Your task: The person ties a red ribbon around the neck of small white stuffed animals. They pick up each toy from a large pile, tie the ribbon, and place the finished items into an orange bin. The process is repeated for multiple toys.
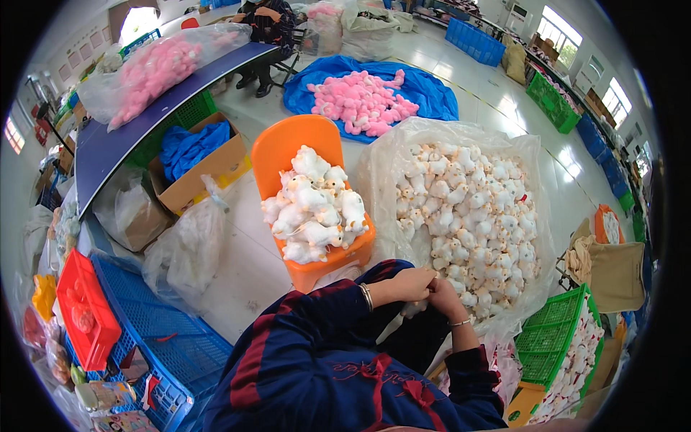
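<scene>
My left hand [410,285] and my right hand [446,297] meet in front of my lap, fingers closed and pressed together. Whatever they hold is too small or too hidden to make out. A bit of something white shows just below them. Beyond my hands, to the right, a big clear plastic sheet [379,169] holds a heap of small white plush toys [479,216] with orange-brown bits. Ahead and to the left, more white plush toys [313,205] are piled on the seat of an orange chair [272,147].
A blue tarp [302,90] with pink plush toys [363,101] lies farther off. At left stand a blue crate [155,317], a red tray [88,309], a cardboard box [191,183] and a blue-topped table [108,155]. A green crate [551,331] is at right. Another person [266,29] sits behind.
</scene>
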The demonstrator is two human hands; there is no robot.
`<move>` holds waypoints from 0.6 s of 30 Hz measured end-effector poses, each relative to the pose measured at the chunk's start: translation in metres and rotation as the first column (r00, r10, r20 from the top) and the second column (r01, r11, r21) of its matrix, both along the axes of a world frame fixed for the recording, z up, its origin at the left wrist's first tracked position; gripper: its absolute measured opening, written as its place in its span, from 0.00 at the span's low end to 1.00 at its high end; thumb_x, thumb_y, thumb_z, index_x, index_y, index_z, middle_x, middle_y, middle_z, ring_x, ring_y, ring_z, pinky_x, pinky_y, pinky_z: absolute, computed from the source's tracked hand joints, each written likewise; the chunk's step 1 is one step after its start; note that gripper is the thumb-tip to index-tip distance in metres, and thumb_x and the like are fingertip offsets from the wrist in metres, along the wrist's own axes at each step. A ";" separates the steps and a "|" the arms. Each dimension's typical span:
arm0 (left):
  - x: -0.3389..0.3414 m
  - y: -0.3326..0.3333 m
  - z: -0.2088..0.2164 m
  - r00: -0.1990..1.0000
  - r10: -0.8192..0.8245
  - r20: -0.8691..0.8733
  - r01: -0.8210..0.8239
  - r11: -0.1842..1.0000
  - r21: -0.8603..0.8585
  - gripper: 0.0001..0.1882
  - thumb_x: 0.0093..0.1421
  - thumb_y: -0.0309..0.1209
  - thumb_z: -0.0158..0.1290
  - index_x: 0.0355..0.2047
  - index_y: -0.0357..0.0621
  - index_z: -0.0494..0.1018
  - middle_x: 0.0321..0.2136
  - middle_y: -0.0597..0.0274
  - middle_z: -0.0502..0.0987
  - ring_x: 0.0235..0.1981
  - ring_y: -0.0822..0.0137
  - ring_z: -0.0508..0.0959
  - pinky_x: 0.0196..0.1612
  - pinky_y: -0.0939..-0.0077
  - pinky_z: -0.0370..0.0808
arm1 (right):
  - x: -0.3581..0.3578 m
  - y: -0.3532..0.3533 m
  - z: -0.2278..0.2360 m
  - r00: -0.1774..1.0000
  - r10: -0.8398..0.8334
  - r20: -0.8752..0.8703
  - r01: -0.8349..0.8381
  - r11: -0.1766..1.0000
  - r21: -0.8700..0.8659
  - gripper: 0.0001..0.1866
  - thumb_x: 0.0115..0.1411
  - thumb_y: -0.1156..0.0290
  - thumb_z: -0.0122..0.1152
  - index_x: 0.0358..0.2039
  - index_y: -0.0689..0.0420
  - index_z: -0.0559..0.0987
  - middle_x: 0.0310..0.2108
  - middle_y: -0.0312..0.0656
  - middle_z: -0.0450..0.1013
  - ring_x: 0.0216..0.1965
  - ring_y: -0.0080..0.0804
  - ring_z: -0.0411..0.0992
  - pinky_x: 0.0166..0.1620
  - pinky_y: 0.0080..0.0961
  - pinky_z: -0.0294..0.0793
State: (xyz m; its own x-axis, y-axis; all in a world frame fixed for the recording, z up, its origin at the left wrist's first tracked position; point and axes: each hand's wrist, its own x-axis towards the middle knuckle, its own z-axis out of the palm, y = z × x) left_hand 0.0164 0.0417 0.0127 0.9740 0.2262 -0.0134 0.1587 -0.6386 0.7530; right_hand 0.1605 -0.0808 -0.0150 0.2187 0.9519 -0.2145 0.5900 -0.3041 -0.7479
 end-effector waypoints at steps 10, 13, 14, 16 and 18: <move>0.005 0.008 -0.019 1.000 0.025 0.017 -0.025 1.000 0.004 0.09 0.54 0.29 0.52 0.35 0.42 0.75 0.33 0.51 0.81 0.38 0.50 0.81 0.40 0.58 0.76 | 0.001 0.003 -0.010 0.996 0.047 0.075 -0.045 0.999 -0.023 0.11 0.55 0.74 0.63 0.40 0.59 0.82 0.33 0.39 0.81 0.34 0.21 0.76 0.40 0.26 0.75; 0.004 0.008 -0.015 0.999 0.036 0.000 -0.036 0.999 0.017 0.09 0.54 0.29 0.52 0.36 0.43 0.76 0.32 0.51 0.81 0.37 0.50 0.81 0.40 0.58 0.76 | 0.001 0.003 -0.010 0.995 0.042 0.088 -0.040 0.999 -0.025 0.11 0.55 0.74 0.62 0.40 0.59 0.82 0.32 0.41 0.81 0.34 0.24 0.76 0.40 0.27 0.75; 0.003 0.008 -0.013 0.999 0.042 -0.008 -0.042 0.999 0.018 0.09 0.54 0.29 0.52 0.36 0.43 0.76 0.32 0.51 0.81 0.37 0.50 0.81 0.40 0.58 0.76 | -0.001 0.003 -0.009 0.994 0.040 0.106 -0.038 0.999 -0.015 0.11 0.55 0.73 0.62 0.40 0.60 0.82 0.32 0.43 0.81 0.33 0.26 0.77 0.39 0.28 0.75; 0.002 0.008 -0.012 0.999 0.048 -0.008 -0.047 0.999 0.026 0.09 0.54 0.29 0.53 0.36 0.43 0.76 0.32 0.51 0.81 0.37 0.50 0.81 0.39 0.58 0.76 | -0.003 0.005 -0.006 0.988 0.048 0.148 -0.047 0.999 -0.014 0.11 0.55 0.72 0.62 0.39 0.60 0.82 0.31 0.46 0.80 0.32 0.30 0.78 0.39 0.29 0.75; 0.000 0.009 -0.009 0.998 0.055 -0.022 -0.054 0.998 0.038 0.09 0.54 0.30 0.53 0.35 0.43 0.76 0.32 0.51 0.81 0.37 0.50 0.81 0.39 0.58 0.76 | -0.009 0.007 0.009 0.978 0.074 0.193 -0.069 0.997 -0.031 0.12 0.54 0.71 0.63 0.39 0.60 0.81 0.31 0.49 0.79 0.32 0.35 0.79 0.38 0.31 0.75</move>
State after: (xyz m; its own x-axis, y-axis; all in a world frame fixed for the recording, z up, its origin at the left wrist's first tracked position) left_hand 0.0161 0.0509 0.0036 0.9597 0.2798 -0.0268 0.2114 -0.6558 0.7247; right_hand 0.1511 -0.0737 -0.0065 0.1899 0.9617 -0.1978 0.7442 -0.2724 -0.6099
